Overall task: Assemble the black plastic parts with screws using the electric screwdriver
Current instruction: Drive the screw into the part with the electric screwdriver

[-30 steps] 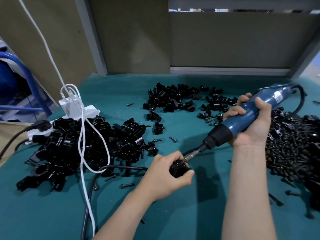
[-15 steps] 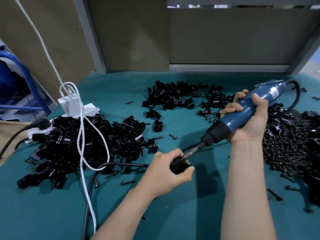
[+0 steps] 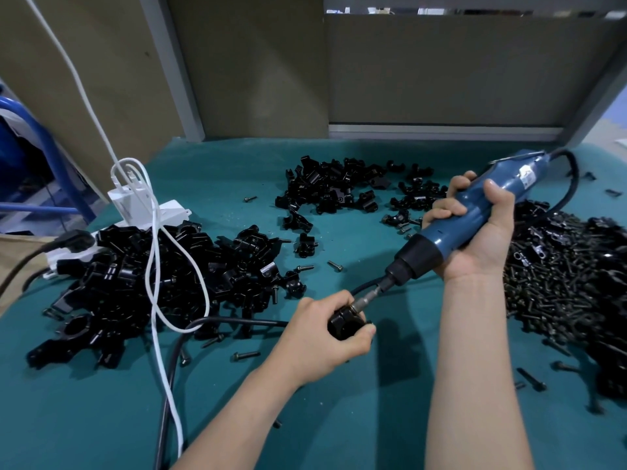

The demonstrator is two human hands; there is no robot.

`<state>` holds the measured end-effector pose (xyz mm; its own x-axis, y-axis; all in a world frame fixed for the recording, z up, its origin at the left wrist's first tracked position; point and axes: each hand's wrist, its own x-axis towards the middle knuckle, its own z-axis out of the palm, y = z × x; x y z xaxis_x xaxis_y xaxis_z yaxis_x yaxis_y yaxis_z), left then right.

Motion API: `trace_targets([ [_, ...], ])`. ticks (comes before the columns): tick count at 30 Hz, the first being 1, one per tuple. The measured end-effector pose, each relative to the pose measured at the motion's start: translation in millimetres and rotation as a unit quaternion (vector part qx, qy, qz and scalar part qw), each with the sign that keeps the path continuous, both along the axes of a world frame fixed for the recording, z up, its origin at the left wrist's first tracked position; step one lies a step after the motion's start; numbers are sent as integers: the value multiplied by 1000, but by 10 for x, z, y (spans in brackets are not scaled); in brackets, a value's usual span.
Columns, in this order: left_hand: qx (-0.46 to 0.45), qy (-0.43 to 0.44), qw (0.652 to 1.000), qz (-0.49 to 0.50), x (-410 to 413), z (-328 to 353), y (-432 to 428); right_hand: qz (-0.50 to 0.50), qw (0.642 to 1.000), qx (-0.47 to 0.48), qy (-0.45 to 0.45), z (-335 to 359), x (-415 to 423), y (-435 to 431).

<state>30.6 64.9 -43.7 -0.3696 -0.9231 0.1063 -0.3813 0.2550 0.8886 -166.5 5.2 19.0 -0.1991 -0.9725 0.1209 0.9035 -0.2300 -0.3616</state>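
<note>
Gripping the tilted electric screwdriver (image 3: 475, 215), right hand (image 3: 481, 239) fingers wrapped; left hand (image 3: 325, 337) pinches black part (image 3: 344, 322).

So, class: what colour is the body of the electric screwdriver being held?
Blue, with a black nose: the electric screwdriver, seen in the head view.

Teal bench mat (image 3: 101, 418). White power strip (image 3: 163, 212) at left edge; big heap of black plastic parts (image 3: 152, 276) touching it, smaller heap (image 3: 339, 188) right of it (farther back), screw pile (image 3: 556, 293) well right.
</note>
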Motion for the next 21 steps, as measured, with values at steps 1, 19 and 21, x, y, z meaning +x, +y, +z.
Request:
trace_targets([
  [1, -1, 0, 1000, 0, -2, 1, 3, 1, 1000, 1, 1, -3, -1, 1],
  [19, 267, 264, 916, -143, -43, 109, 32, 103, 971, -184, -116, 53, -17, 17],
  [21, 293, 262, 904, -165, -58, 113, 17, 104, 967, -201, -114, 59, -72, 36],
])
